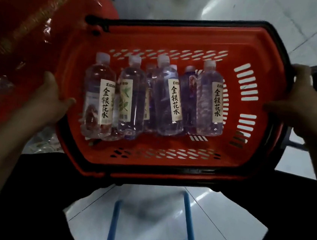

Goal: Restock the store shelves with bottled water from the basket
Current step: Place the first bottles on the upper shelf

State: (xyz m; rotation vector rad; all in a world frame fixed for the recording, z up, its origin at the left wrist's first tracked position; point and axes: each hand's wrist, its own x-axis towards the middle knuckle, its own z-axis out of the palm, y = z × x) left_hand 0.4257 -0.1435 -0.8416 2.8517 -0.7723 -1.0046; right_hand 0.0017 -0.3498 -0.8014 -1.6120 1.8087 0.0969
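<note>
You've got the basket (201, 36) by both short ends. Your left hand (48, 96) has its thumb hooked over the rim at the frame's left, and your right hand (300, 103) is wrapped round the far end on the right. So both hands are full, and the basket sits mid-frame above a blue stool (188, 220).

The bottles (167, 99) lie loose on their sides in the bottom, caps toward the top of the frame. I'd guess the load is fairly heavy, and those round, smooth bottles will roll if you tip it, so keep it level. The plastic looks thin and squashy. Take each bottle round the middle, over the label, not by the cap.

The labels (175, 100) read 金银花水 in big vertical characters. A small brand line above starts with an L, but it's too blurry to make out. One shows a leaf drawing and a barcode. A smaller purple-labelled bottle (189, 88) is unreadable.
</note>
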